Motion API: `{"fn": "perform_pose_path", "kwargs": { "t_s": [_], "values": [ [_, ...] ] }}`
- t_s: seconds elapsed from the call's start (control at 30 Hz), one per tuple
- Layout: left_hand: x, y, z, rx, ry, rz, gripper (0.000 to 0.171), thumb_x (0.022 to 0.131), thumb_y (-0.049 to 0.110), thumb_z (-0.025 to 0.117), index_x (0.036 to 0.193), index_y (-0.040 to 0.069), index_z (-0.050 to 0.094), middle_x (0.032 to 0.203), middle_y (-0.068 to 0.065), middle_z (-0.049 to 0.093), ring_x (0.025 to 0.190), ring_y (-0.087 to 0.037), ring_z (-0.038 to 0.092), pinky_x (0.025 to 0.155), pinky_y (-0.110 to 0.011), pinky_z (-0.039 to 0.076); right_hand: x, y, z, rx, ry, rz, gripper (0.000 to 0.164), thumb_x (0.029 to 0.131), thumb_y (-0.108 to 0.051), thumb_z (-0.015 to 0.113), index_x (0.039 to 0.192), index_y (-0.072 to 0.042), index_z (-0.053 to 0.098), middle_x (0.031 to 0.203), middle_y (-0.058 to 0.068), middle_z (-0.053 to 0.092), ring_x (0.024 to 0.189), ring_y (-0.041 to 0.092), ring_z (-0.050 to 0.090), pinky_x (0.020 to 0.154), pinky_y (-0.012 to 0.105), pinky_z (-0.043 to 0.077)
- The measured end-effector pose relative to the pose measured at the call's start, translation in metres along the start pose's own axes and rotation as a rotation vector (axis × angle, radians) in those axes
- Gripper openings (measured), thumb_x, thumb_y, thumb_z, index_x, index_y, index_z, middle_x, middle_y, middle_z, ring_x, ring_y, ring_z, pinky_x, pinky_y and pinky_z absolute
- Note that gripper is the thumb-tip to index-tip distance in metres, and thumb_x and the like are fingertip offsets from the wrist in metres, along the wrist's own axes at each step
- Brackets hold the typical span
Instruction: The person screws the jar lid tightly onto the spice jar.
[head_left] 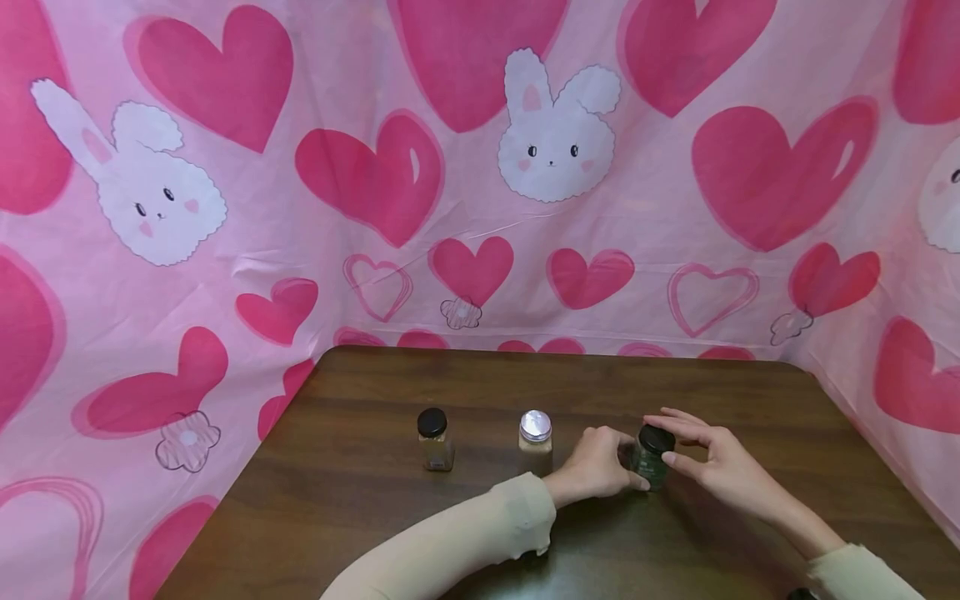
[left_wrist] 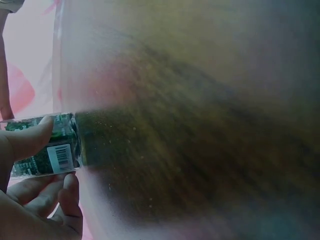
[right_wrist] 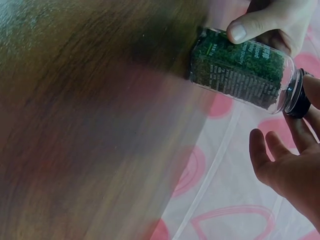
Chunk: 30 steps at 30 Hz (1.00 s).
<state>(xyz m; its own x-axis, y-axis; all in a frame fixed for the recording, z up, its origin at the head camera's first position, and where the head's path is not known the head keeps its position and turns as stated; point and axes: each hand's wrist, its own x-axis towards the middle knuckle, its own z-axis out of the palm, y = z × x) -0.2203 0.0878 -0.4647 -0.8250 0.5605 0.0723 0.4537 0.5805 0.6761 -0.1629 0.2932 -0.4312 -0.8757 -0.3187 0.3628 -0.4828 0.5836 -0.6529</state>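
A clear glass jar of dried green herbs [head_left: 649, 471] stands upright on the right part of the brown table, topped by a black lid [head_left: 657, 438]. My left hand [head_left: 600, 464] holds its body low down, thumb on the near side. In the left wrist view, the label of the herb jar [left_wrist: 61, 156] carries a barcode. My right hand [head_left: 720, 467] has thumb and fingers around the black lid. Seen from the right wrist, that lid [right_wrist: 301, 95] sits on the jar's neck, between thumb and index finger, with the other fingers spread below.
To the left stands a jar with a silver lid [head_left: 536, 427], partly behind my left hand and sleeve. Farther left is a smaller-looking jar with a black lid [head_left: 432, 422]. A dark object [head_left: 802, 594] peeks in at the bottom edge by my right sleeve. Pink heart-printed cloth [head_left: 480, 167] hangs behind the table.
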Motion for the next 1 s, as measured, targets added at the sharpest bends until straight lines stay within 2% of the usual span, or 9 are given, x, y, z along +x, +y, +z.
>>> {"fn": "perform_pose_path", "kwargs": {
  "t_s": [0.27, 0.6, 0.67, 0.87, 1.0],
  "values": [
    [0.0002, -0.0004, 0.0008, 0.001, 0.004, 0.005, 0.047, 0.077, 0.024, 0.098, 0.119, 0.012, 0.08, 0.092, 0.011, 0.075, 0.079, 0.003, 0.062, 0.074, -0.017, 0.05, -0.0007, 0.0001, 0.0033, 0.007, 0.039, -0.02, 0.045, 0.093, -0.005, 0.08, 0.136, -0.015, 0.072, 0.138, 0.015, 0.065, 0.132, -0.005, 0.045, 0.095, 0.012, 0.038],
    [-0.0005, 0.0001, 0.001, 0.0, 0.008, 0.004, 0.047, 0.076, 0.023, 0.098, 0.118, 0.012, 0.079, 0.091, 0.01, 0.075, 0.077, 0.003, 0.062, 0.073, -0.016, 0.05, -0.0011, 0.0, 0.007, -0.027, 0.094, -0.019, 0.046, 0.088, 0.001, 0.082, 0.132, -0.009, 0.074, 0.132, 0.013, 0.069, 0.123, -0.006, 0.051, 0.09, 0.018, 0.046],
    [-0.0006, 0.0003, 0.0012, 0.002, 0.009, 0.004, 0.047, 0.076, 0.023, 0.098, 0.118, 0.012, 0.079, 0.091, 0.01, 0.075, 0.077, 0.003, 0.062, 0.073, -0.016, 0.05, -0.0013, -0.0014, 0.007, -0.052, 0.097, 0.002, 0.046, 0.088, 0.0, 0.083, 0.132, -0.009, 0.074, 0.134, 0.013, 0.068, 0.126, 0.0, 0.052, 0.089, 0.019, 0.047],
    [-0.0007, 0.0002, 0.0009, -0.004, 0.006, 0.0, 0.048, 0.076, 0.024, 0.098, 0.118, 0.012, 0.079, 0.092, 0.01, 0.075, 0.078, 0.003, 0.062, 0.074, -0.017, 0.051, -0.0011, -0.0061, 0.0072, -0.11, 0.097, 0.061, 0.046, 0.087, -0.003, 0.084, 0.132, -0.011, 0.074, 0.137, 0.018, 0.065, 0.13, 0.036, 0.054, 0.091, 0.023, 0.047],
    [-0.0005, -0.0005, 0.0, -0.008, -0.001, -0.009, 0.048, 0.076, 0.024, 0.098, 0.119, 0.012, 0.08, 0.093, 0.01, 0.075, 0.079, 0.002, 0.062, 0.075, -0.018, 0.051, -0.0017, -0.006, 0.0083, -0.105, 0.099, 0.058, 0.047, 0.088, -0.004, 0.084, 0.133, -0.012, 0.073, 0.138, 0.017, 0.065, 0.131, 0.035, 0.054, 0.091, 0.019, 0.045]
  ]
}}
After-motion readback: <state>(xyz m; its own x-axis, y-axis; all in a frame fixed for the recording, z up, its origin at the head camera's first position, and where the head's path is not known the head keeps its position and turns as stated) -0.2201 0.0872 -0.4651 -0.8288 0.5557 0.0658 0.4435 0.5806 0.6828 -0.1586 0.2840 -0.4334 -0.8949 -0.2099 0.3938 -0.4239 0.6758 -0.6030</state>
